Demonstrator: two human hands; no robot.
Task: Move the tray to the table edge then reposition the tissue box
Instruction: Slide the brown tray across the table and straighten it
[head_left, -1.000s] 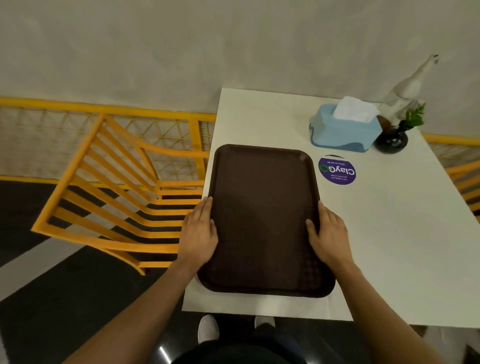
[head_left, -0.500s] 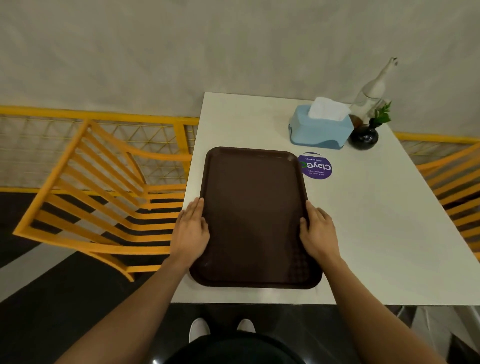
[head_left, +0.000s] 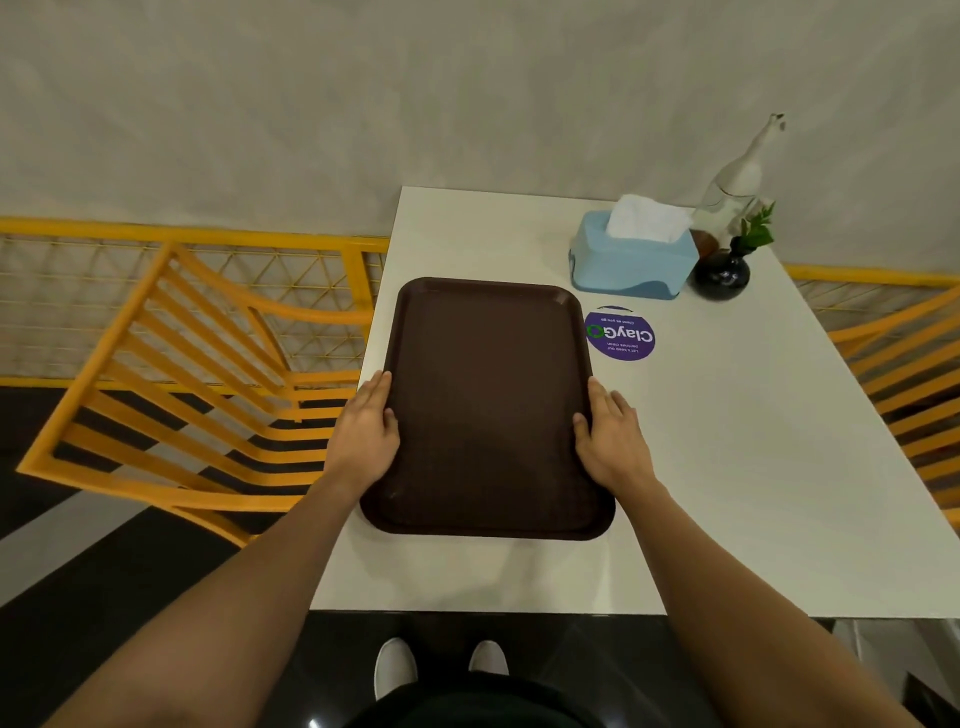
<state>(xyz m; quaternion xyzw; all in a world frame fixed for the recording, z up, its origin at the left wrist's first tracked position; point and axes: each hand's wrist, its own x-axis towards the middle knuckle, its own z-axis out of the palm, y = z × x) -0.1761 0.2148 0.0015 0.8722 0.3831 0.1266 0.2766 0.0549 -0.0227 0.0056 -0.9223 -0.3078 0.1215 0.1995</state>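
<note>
Gripping the brown tray (head_left: 488, 405) by its long sides, the left hand (head_left: 363, 434) and right hand (head_left: 613, 441) clasp it mid-frame; tissue box (head_left: 631, 260) sits upper right on the table (head_left: 753, 467).

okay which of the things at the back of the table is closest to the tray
The light blue tissue box, just beyond the brown tray at its far right corner. The black vase and glass bottle stand farther right, behind it.

Tray (head_left: 488, 405) dark brown; table (head_left: 727, 493) white. Beyond tray: tissue box (head_left: 631, 265) light blue, sticker (head_left: 619, 335) purple.
</note>
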